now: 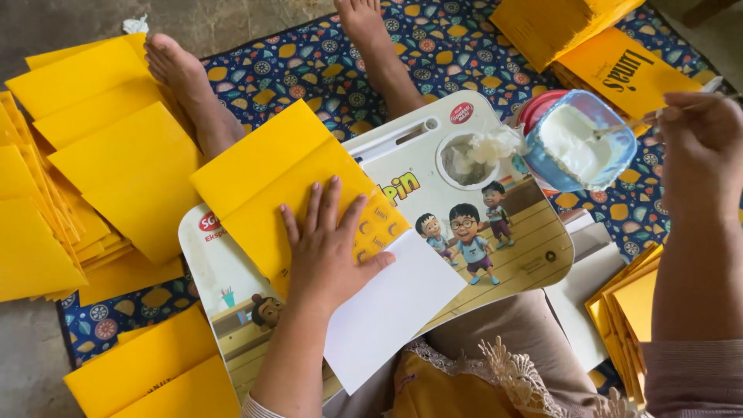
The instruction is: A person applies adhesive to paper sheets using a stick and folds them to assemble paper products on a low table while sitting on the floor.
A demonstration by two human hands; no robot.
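Left hand [329,251] lies flat, fingers spread; right hand [700,147] pinched, raised.

- patterned mat [325,70] on floor [31,364]: yellow envelope stacks [101,155], glue tub [576,143]
- cartoon lap worktop [495,232]: yellow envelope [263,178], white sheet [395,306]

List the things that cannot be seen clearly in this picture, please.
- Head view: the part of the folded yellow paper sheet under the left hand is hidden.
- The tip of the thin stick held by the right hand sinks into white paste in the clear plastic tub.
- The yellow paper stack at right is partly hidden by the right forearm.
- The white paper sheet is covered at one corner by the left hand.
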